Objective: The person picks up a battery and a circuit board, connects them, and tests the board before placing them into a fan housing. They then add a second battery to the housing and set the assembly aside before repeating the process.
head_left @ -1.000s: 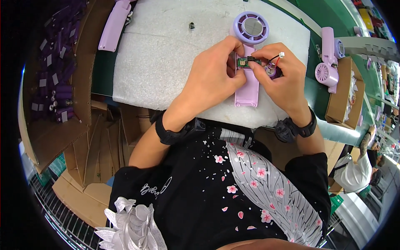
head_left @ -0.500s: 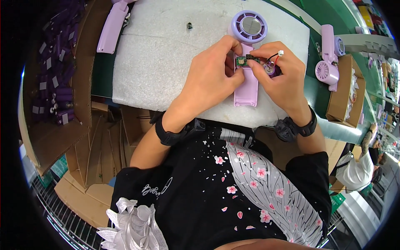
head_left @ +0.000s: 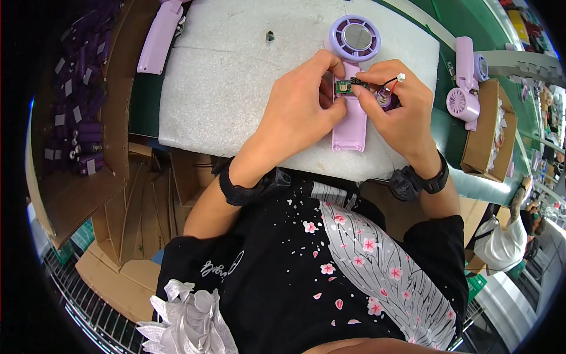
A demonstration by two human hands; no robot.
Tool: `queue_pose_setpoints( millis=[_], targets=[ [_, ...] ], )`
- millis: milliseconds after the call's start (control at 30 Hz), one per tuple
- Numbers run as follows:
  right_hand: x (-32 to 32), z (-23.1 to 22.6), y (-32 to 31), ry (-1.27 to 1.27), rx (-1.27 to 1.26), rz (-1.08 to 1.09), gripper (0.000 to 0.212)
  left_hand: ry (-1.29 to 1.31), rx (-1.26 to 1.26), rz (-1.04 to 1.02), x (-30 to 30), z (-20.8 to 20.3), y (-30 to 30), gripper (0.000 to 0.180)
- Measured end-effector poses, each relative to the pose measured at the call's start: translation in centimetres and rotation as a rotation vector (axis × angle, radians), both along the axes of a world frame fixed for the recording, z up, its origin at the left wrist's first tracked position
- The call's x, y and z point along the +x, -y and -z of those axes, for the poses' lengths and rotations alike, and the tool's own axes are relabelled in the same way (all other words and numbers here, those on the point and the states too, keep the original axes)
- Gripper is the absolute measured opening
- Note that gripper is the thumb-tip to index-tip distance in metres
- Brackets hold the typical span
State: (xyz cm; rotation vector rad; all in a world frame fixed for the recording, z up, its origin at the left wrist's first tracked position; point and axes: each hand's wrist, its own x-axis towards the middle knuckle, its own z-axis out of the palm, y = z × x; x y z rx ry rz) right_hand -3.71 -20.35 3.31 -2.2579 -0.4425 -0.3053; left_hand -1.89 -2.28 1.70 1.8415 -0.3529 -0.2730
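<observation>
A: Take the lilac fan as the landmark. What is far to its left?

B: A big carton with purple cylinders in it. Less far left of the fan is a lilac handle part, and nearer to it a small dark scrap.

A: And the left hand?

B: Just left of the fan's handle, fingers curled, thumb and forefinger a little apart, holding the handle by its edge.

A: Where is the fan itself?

B: Lying on the white foam sheet on the green tabletop, its round head farthest from the person. A green circuit board sits at its handle, between both hands.

A: The right hand?

B: Just right of the fan's handle, thumb and forefinger nearly together, pinching a small black piece at the board. A purple cell shows by its fingers; I can't tell whether they grip it. A white plug on wires is beside it.

A: Farther right of the fan?

B: More lilac fan parts, then a small carton.

A: What has just changed?

B: Hardly anything. Both hands keep their places, so the fine work at the board seems no further along.
</observation>
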Motion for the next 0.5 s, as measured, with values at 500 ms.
queue_pose_setpoints(
  millis=[500],
  targets=[
    [0.15,-0.85,0.80,-0.079,0.012,-0.035,0.019,-0.092,-0.066,0.090,-0.03,-0.79,-0.32,0.032]
  ],
)
